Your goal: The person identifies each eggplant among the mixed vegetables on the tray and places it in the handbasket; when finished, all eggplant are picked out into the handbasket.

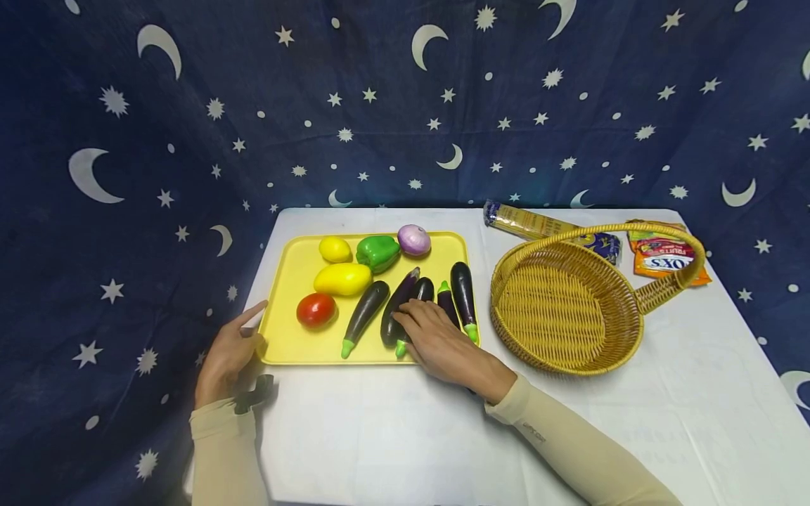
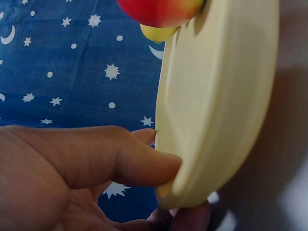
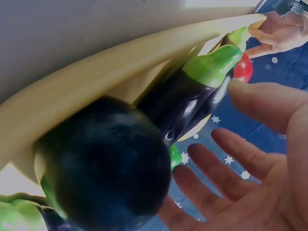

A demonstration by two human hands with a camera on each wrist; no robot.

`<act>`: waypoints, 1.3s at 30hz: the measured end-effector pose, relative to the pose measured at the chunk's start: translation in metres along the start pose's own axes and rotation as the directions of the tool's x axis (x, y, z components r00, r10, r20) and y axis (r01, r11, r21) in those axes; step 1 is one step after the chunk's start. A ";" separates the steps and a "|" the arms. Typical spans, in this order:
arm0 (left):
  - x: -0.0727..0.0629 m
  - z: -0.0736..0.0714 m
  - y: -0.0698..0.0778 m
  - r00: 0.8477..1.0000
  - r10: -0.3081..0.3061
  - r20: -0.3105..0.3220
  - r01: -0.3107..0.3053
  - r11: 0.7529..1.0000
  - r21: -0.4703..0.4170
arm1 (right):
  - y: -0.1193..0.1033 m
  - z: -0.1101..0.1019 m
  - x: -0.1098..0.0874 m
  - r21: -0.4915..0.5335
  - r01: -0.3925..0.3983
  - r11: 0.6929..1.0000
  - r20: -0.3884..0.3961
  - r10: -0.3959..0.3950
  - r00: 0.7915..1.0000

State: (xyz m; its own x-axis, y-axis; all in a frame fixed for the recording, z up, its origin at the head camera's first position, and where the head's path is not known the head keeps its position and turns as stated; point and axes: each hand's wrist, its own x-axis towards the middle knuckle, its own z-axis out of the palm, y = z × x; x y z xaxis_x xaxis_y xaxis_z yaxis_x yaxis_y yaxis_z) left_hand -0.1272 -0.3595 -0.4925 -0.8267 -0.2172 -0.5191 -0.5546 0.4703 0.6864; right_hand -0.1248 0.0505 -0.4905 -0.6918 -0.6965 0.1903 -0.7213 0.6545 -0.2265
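Note:
My left hand point(image 1: 226, 357) pinches the left edge of a yellow tray point(image 1: 287, 281), thumb on the rim and fingers below, as the left wrist view shows. Over the tray's right half is my right hand point(image 1: 443, 346), its fingers spread and loosely bent among several eggplants. Under its fingertips lie a dark eggplant point(image 1: 422, 289) and a long purple eggplant point(image 1: 399, 309). In the right wrist view, a rounded eggplant end point(image 3: 103, 163) looms beside the open fingers. To the left lies another eggplant point(image 1: 367, 313); to the right, a slim eggplant point(image 1: 446, 302) and a long eggplant point(image 1: 464, 288).
Also on the tray are a tomato point(image 1: 316, 310), a mango point(image 1: 342, 279), a lemon point(image 1: 335, 249), a green pepper point(image 1: 377, 253) and an onion point(image 1: 414, 239). Right of it stands a handled wicker basket point(image 1: 623, 330), with a pasta packet point(image 1: 531, 221) and an orange snack bag point(image 1: 661, 256) behind.

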 end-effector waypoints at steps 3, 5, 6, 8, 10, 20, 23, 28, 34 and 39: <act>0.000 0.000 0.000 1.000 0.005 0.008 -0.004 1.000 -0.016 | 0.002 0.002 0.001 0.007 0.019 1.000 0.019 -0.019 1.000; 0.000 0.001 0.001 1.000 0.004 0.010 -0.004 1.000 -0.022 | 0.003 0.003 0.001 0.003 0.032 0.999 0.027 -0.032 0.999; 0.000 0.001 0.001 1.000 0.002 0.009 -0.002 1.000 -0.021 | 0.004 0.004 0.001 -0.001 0.038 0.999 0.029 -0.038 0.999; 0.000 0.001 0.001 1.000 -0.004 0.006 0.004 1.000 -0.018 | 0.006 0.005 0.002 -0.005 0.047 0.999 0.026 -0.047 0.999; 0.000 0.000 0.001 1.000 -0.008 0.005 0.008 1.000 -0.011 | 0.008 0.005 0.003 -0.015 0.050 0.999 0.028 -0.049 0.998; -0.001 0.000 0.001 1.000 -0.011 0.005 0.011 1.000 0.003 | 0.018 0.002 0.009 -0.113 0.084 0.990 0.029 -0.081 0.996; 0.000 0.000 0.001 1.000 -0.011 0.007 0.011 1.000 -0.002 | 0.021 0.003 0.010 -0.167 0.130 0.977 0.021 -0.128 0.992; 0.000 -0.001 0.001 1.000 -0.022 0.009 0.022 1.000 0.010 | 0.024 0.004 0.011 -0.218 0.167 0.961 0.026 -0.166 0.986; 0.001 0.000 0.001 1.000 -0.015 0.015 0.015 1.000 0.019 | 0.026 0.004 0.011 -0.273 0.196 0.942 0.048 -0.190 0.981; 0.001 0.001 0.002 1.000 -0.021 0.001 0.021 0.999 0.031 | 0.026 0.003 0.010 -0.290 0.235 0.928 0.067 -0.225 0.972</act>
State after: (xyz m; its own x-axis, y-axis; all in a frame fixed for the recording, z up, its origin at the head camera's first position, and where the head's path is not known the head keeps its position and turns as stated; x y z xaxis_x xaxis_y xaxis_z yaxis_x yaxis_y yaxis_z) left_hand -0.1287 -0.3581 -0.4924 -0.8147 -0.2265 -0.5338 -0.5687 0.4920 0.6592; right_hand -0.1498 0.0596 -0.4973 -0.5081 -0.8440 0.1717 -0.8412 0.5291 0.1114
